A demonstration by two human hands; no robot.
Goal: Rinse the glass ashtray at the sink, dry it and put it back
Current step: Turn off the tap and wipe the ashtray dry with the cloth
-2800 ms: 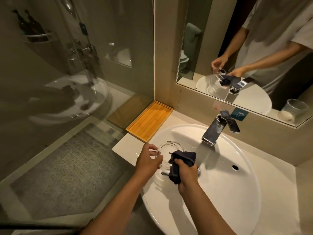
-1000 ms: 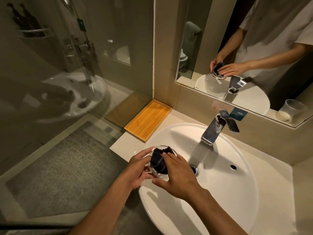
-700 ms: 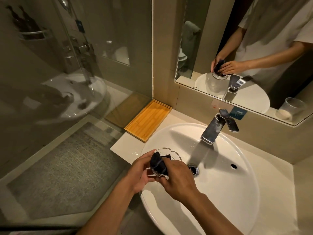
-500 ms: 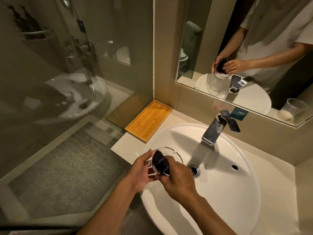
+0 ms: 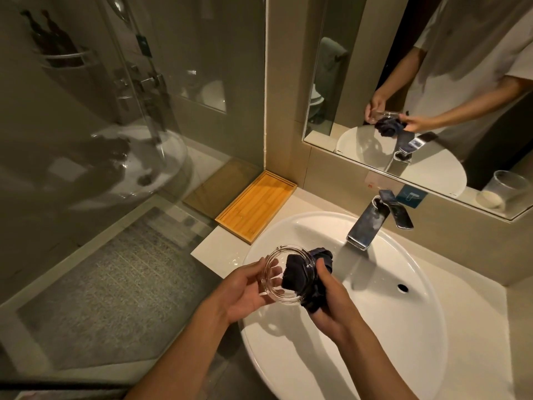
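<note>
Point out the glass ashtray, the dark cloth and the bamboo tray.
glass ashtray (image 5: 274, 277): head view, clear base left of the cloth.
dark cloth (image 5: 297, 274): head view, wad pressed into the ashtray.
bamboo tray (image 5: 256, 206): head view, slatted floor.

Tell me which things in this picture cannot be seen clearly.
- Head view: the sink drain is hidden behind the dark cloth and the right hand.
- Part of the glass ashtray is covered by the cloth.
- The sign below the mirror is too small to read.
- The shower shelf bottles are dim behind glass.
</note>
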